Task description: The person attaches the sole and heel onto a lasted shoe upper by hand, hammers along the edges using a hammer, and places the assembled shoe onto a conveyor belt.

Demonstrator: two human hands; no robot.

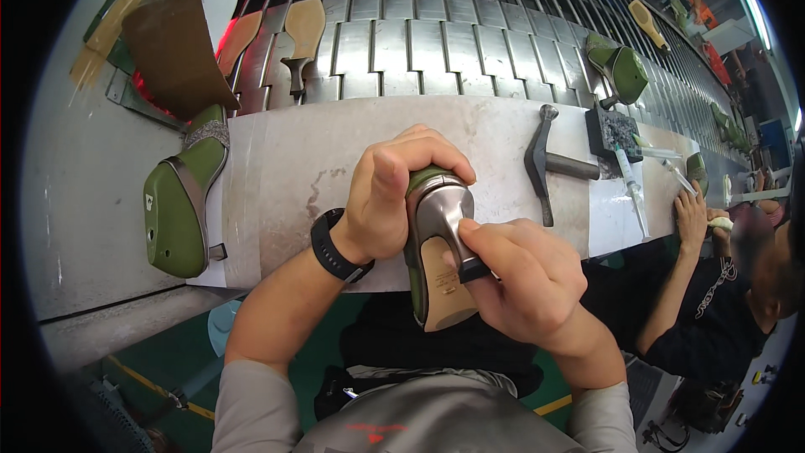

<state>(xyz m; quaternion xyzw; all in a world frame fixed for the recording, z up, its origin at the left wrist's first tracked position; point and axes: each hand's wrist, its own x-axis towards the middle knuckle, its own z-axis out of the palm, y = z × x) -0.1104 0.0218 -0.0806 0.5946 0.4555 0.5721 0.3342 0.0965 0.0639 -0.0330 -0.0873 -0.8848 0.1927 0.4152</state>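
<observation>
Sole up and heel toward me, a shoe on a green last is held over the near edge of the bench. It has a tan sole and a shiny metallic-brown heel. My left hand wraps round the green last and the back of the shoe, its thumb raised. On the heel, my right hand has its thumb against the shaft and its fingers curled near the dark tip. Part of the sole is hidden behind that hand.
To the right lie a hammer, a black block and syringes. Another shoe on a green last rests at left. A slatted metal conveyor carries more shoes beyond. A co-worker's hand is at far right.
</observation>
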